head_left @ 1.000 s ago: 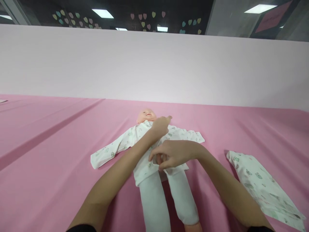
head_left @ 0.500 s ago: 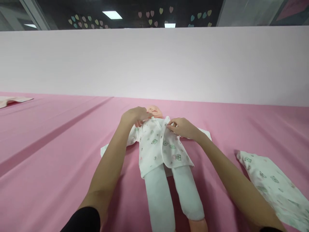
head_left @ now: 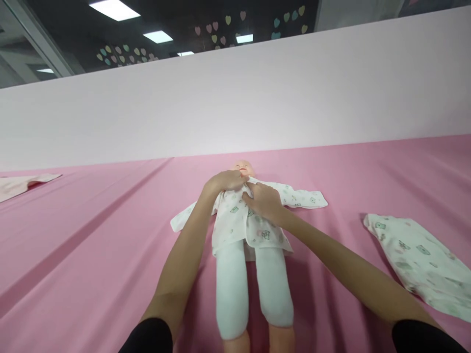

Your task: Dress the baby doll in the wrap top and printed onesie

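A baby doll (head_left: 243,165) lies on its back, its head away from me and its bare feet towards me. It wears a white printed baby shirt (head_left: 232,223) with long sleeves spread to both sides, and plain white leggings (head_left: 231,289). My left hand (head_left: 228,180) is at the collar just under the doll's chin, fingers bent onto the cloth. Close beside it, my right hand (head_left: 264,200) pinches the upper front edge of the shirt. The front flaps meet down the middle. What the fingertips grip at the neckline is mostly hidden.
A pink sheet (head_left: 110,235) with creases covers the surface. Folded white printed cloth (head_left: 423,260) lies to the right, and a pale cloth (head_left: 25,185) at the far left. A white wall panel (head_left: 221,103) stands behind, with dark glass above.
My right hand has moved left and closed in on my left hand at the doll's neckline, drawing the shirt's front edge with it. The camera view has tilted.
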Demonstrator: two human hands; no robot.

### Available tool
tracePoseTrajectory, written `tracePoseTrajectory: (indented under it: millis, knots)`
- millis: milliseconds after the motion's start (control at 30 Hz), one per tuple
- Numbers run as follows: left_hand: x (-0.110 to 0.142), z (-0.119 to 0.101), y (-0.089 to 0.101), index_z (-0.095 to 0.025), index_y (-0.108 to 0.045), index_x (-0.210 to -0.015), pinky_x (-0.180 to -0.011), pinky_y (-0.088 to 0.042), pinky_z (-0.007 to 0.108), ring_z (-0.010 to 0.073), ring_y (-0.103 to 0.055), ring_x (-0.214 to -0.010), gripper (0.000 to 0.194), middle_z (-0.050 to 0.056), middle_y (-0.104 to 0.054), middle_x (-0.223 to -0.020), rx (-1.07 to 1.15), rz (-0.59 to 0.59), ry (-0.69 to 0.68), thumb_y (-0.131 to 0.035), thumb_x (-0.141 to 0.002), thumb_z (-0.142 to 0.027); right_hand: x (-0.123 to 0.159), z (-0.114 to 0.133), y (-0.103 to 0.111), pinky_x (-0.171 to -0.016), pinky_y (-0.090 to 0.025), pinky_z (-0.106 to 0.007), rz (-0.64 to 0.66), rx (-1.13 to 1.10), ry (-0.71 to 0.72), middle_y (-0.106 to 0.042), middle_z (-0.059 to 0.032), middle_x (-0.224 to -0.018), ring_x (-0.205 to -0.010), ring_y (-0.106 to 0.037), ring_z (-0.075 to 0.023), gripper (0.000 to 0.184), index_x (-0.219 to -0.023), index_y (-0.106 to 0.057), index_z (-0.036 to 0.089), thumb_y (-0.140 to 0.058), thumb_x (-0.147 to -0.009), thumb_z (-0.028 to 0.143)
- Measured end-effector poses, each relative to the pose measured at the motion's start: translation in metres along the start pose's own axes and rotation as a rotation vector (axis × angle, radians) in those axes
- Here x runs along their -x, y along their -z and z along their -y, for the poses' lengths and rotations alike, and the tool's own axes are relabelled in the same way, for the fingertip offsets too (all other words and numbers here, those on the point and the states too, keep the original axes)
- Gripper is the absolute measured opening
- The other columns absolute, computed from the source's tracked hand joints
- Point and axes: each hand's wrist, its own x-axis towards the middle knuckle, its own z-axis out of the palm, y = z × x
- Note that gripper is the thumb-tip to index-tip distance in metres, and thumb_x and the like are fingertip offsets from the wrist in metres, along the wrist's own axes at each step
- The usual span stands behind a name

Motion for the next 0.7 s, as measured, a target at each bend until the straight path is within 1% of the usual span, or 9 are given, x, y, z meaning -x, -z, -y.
tracePoseTrajectory:
  millis: [67, 167, 300, 400, 467, 500, 567, 633, 700]
  knots:
    - [-0.008, -0.005, -0.009, -0.017, -0.057, -0.102, -0.077, -0.045, 0.035, 0.0259, -0.06, -0.091, 0.05, 0.011, -0.064, -0.104, -0.038, -0.103, -0.002, -0.022, -0.087, -0.049, -0.005, -0.006, -0.004, -0.061, -0.034, -0.027, -0.06, -0.124, -0.03, -0.062, -0.0058, -0.082, -0.077, -0.056, -0.0195, 0.029, -0.094, -0.061, 0.018, -0.038, -0.082, 0.029]
    - [-0.016, -0.009, -0.019, -0.017, -0.055, -0.106, -0.081, -0.043, 0.037, 0.0271, -0.059, -0.096, 0.049, 0.012, -0.063, -0.108, -0.072, -0.233, 0.014, -0.021, -0.087, -0.047, -0.015, -0.018, -0.005, -0.056, -0.034, -0.024, -0.067, -0.511, -0.132, -0.057, -0.0022, -0.066, -0.063, -0.051, -0.0139, 0.023, -0.081, -0.063, 0.016, -0.042, -0.075, 0.022]
    - [-0.017, -0.014, -0.022, -0.015, -0.059, -0.1, -0.079, -0.045, 0.037, 0.0289, -0.06, -0.096, 0.048, 0.013, -0.065, -0.103, -0.048, -0.3, 0.053, -0.033, -0.083, -0.051, -0.028, -0.032, 0.003, -0.041, -0.028, -0.022, 0.037, -1.062, -0.373, -0.043, 0.003, -0.049, -0.042, -0.036, -0.0088, 0.021, -0.076, -0.06, 0.015, -0.042, -0.067, 0.015]
    - [-0.014, -0.013, -0.016, -0.014, -0.062, -0.085, -0.074, -0.047, 0.035, 0.0285, -0.062, -0.09, 0.035, 0.014, -0.066, -0.095, -0.05, -0.326, 0.085, -0.044, -0.079, -0.044, -0.032, -0.043, 0.018, -0.041, -0.035, -0.022, 0.009, -1.189, -0.416, -0.045, 0.0029, -0.051, -0.042, -0.043, -0.0097, 0.02, -0.076, -0.055, 0.015, -0.041, -0.062, 0.009]
    - [-0.011, -0.002, -0.009, -0.015, -0.062, -0.08, -0.07, -0.048, 0.032, 0.0251, -0.063, -0.085, 0.024, 0.012, -0.067, -0.091, 0.029, -0.312, 0.064, -0.049, -0.076, -0.034, -0.031, -0.055, 0.033, -0.043, -0.041, -0.024, 0.061, -1.09, -0.36, -0.045, 0.0032, -0.05, -0.043, -0.047, -0.0108, 0.016, -0.071, -0.05, 0.016, -0.04, -0.061, 0.008]
    - [-0.009, 0.008, -0.005, -0.015, -0.061, -0.079, -0.068, -0.049, 0.03, 0.0228, -0.064, -0.082, 0.019, 0.011, -0.067, -0.091, 0.11, -0.288, 0.051, -0.051, -0.075, -0.031, -0.029, -0.062, 0.042, -0.044, -0.043, -0.024, 0.148, -0.992, -0.309, -0.046, 0.003, -0.05, -0.043, -0.05, -0.0114, 0.015, -0.069, -0.048, 0.016, -0.04, -0.061, 0.007]
    - [-0.004, 0.037, 0.004, -0.015, -0.061, -0.082, -0.064, -0.05, 0.025, 0.0188, -0.065, -0.08, 0.018, 0.009, -0.067, -0.094, 0.337, -0.186, 0.057, -0.053, -0.074, -0.03, -0.024, -0.078, 0.061, -0.049, -0.046, -0.026, 0.414, -0.71, -0.229, -0.051, 0.0006, -0.055, -0.047, -0.055, -0.013, 0.015, -0.068, -0.05, 0.015, -0.041, -0.061, 0.005]
    - [0.003, 0.071, 0.012, -0.015, -0.061, -0.087, -0.065, -0.052, 0.025, 0.0193, -0.064, -0.084, 0.02, 0.01, -0.067, -0.098, 0.401, -0.212, 0.196, -0.055, -0.073, -0.027, -0.019, -0.09, 0.078, -0.053, -0.047, -0.028, 0.608, -0.353, -0.276, -0.058, -0.0046, -0.066, -0.054, -0.06, -0.0159, 0.018, -0.073, -0.055, 0.014, -0.044, -0.063, 0.004]
    - [0.011, 0.1, 0.017, -0.013, -0.062, -0.09, -0.074, -0.051, 0.03, 0.0241, -0.062, -0.095, 0.022, 0.013, -0.065, -0.104, 0.234, -0.28, 0.44, -0.056, -0.07, -0.022, -0.015, -0.094, 0.089, -0.058, -0.047, -0.032, 0.584, 0.046, -0.387, -0.062, -0.0105, -0.079, -0.066, -0.063, -0.0212, 0.022, -0.082, -0.059, 0.013, -0.047, -0.066, 0.004]
